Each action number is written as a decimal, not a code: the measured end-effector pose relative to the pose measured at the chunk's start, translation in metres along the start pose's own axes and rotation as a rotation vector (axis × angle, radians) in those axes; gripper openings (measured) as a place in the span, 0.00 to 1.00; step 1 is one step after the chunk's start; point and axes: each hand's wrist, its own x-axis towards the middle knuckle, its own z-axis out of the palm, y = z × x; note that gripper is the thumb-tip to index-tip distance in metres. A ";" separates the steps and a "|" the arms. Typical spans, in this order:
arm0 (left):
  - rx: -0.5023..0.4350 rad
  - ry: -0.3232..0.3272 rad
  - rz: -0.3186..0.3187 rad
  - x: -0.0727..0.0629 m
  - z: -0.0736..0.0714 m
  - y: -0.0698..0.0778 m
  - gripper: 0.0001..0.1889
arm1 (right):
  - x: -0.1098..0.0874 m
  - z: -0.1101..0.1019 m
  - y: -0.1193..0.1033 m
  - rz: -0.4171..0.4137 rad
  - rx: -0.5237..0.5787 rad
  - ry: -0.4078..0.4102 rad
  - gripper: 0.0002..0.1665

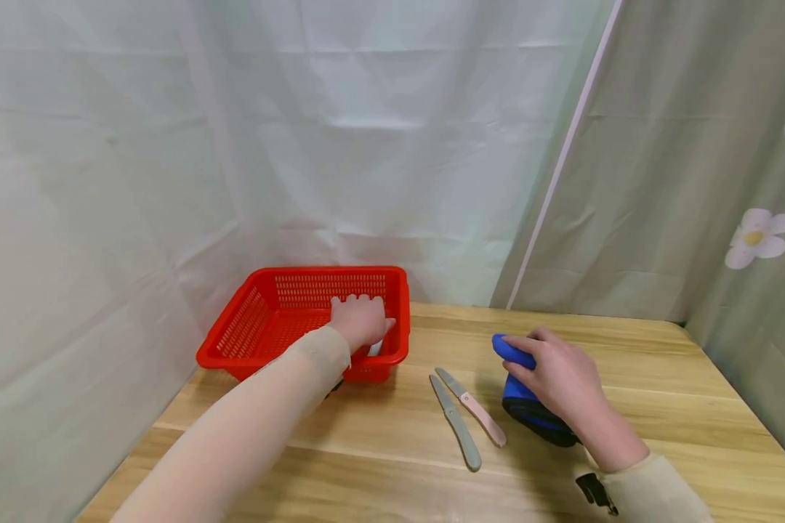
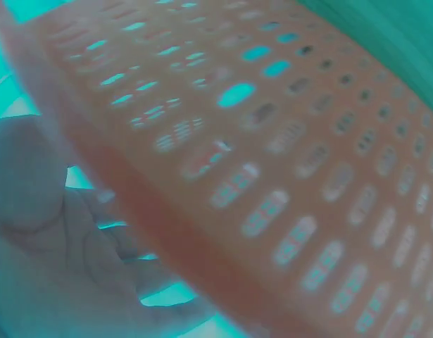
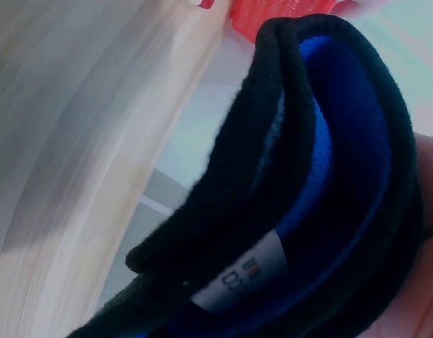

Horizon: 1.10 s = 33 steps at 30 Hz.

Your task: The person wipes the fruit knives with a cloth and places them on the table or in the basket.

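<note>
Over the red basket [image 1: 301, 287]: the left hand [image 1: 360, 319] is hanging within the right half, fingers loosely extended and a little spread; in the left wrist view its palm is showing bare, gripping nothing that can be seen.
White thing [image 1: 376, 349]: it is lying in the basket just beneath the left hand, which is partly covering it; whether the two are touching, I cannot tell.
Right hand [image 1: 562, 370]: it is pinching the blue cloth piece [image 1: 520, 392] firmly between thumb and fingers, over the right part of the wooden table [image 1: 392, 450].
Blue cloth piece: its black-edged folds are gaping in the right wrist view, where a white label [image 3: 244, 271] is showing against the blue inside.
Knives: between basket and cloth, a grey-green knife [image 1: 453, 418] and a pink-handled knife [image 1: 469, 403] are lying on the wood, blades pointing away from the person, tips near each other, handles spreading apart.
Pale curtain [image 1: 392, 160]: it is hanging behind the table, with white flowers [image 1: 759, 238] showing at the far right.
</note>
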 end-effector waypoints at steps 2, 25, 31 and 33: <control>-0.004 0.027 0.010 -0.003 -0.003 0.000 0.37 | -0.001 0.000 0.000 0.002 0.001 -0.001 0.25; -0.058 0.281 0.268 -0.091 -0.011 0.019 0.40 | -0.022 -0.008 -0.012 -0.014 -0.014 0.043 0.26; 0.003 0.431 0.379 -0.116 0.004 0.032 0.36 | -0.028 -0.010 -0.017 -0.026 -0.013 0.057 0.27; 0.021 0.481 0.442 -0.124 0.010 0.038 0.35 | -0.031 -0.011 -0.017 -0.024 -0.012 0.060 0.27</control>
